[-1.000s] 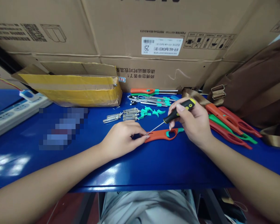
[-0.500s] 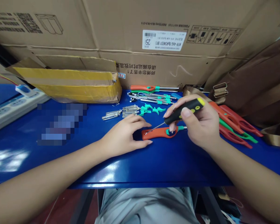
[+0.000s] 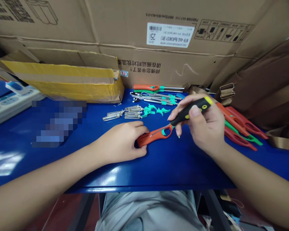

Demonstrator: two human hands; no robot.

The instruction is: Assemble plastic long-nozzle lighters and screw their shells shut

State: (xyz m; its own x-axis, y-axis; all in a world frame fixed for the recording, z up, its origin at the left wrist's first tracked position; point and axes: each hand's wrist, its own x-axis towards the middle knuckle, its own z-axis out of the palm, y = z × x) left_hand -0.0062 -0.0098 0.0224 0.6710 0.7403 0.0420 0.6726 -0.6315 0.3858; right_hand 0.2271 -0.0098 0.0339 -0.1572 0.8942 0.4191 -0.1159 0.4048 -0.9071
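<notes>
An orange gas lighter (image 3: 157, 136) with a green trigger lies on the blue table in front of me. My left hand (image 3: 125, 140) is closed around its left end, thumb on the near side and fingers on the far side. My right hand (image 3: 207, 128) grips a screwdriver (image 3: 181, 118) by its black and yellow handle. The thin shaft slants down left over the lighter, and its tip is by a small silvery spot, perhaps a screw, on the body. Beyond my hands lie several clear lighter tanks (image 3: 133, 112) and green triggers (image 3: 149, 110).
Metal lighter tubes with wires (image 3: 159, 98) and an assembled orange lighter (image 3: 146, 87) lie at the back. Red, orange and green lighter shells (image 3: 240, 126) are at right. A yellow-taped box (image 3: 82, 83) and a white power strip (image 3: 14, 104) stand left. Large cardboard (image 3: 125, 29) walls the back.
My left hand has gone from spread beside the lighter to closed on its end. The lighter has shifted left and turned, its trigger end now farther from me. The screwdriver lies flatter over it.
</notes>
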